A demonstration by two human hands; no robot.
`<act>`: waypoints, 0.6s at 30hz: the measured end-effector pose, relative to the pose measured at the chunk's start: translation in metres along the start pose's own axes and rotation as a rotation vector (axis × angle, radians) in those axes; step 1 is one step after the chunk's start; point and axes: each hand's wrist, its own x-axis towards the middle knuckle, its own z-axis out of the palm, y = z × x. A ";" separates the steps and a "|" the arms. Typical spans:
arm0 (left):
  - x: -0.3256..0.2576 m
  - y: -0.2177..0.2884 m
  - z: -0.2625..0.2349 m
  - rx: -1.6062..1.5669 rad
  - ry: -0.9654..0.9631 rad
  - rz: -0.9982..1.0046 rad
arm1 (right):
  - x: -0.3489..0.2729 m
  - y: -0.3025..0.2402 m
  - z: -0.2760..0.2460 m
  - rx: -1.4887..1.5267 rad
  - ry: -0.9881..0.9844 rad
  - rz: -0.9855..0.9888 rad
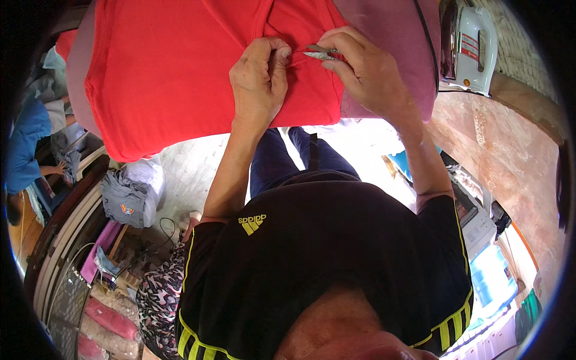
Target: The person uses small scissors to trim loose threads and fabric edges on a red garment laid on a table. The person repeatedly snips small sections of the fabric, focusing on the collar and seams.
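Note:
A red garment (pixel 162 66) lies spread over the purple padded surface (pixel 384 24), its near edge hanging over the front. My left hand (pixel 259 78) is closed in a pinch at a narrow folded edge of the garment; its fingertips hide exactly what is between them. In my right hand (pixel 366 72) is a pair of small thread snips (pixel 321 54), gripped between thumb and fingers. The blades are apart and point left toward my left fingertips, just above the red cloth.
A white iron (pixel 477 51) stands beyond the surface's right side. A black cable (pixel 429 42) runs along that side. At far left, a person in blue (pixel 30 141) handles cloth. Piled grey clothing (pixel 129 198) sits below left; a blue container (pixel 493 276) stands lower right.

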 end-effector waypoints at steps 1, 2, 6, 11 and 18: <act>0.000 -0.001 0.000 0.015 -0.001 0.025 | 0.000 -0.001 0.001 -0.004 0.008 0.023; -0.001 -0.001 0.001 -0.014 -0.011 0.042 | -0.001 0.002 0.002 0.108 0.012 0.057; 0.002 -0.006 0.004 -0.002 -0.053 0.207 | -0.001 0.031 0.010 0.446 0.033 0.083; 0.009 0.001 0.003 0.229 -0.145 0.311 | -0.001 0.040 0.007 0.480 -0.016 0.114; 0.009 -0.001 0.012 0.281 -0.072 0.228 | -0.002 0.032 -0.004 0.464 -0.087 0.133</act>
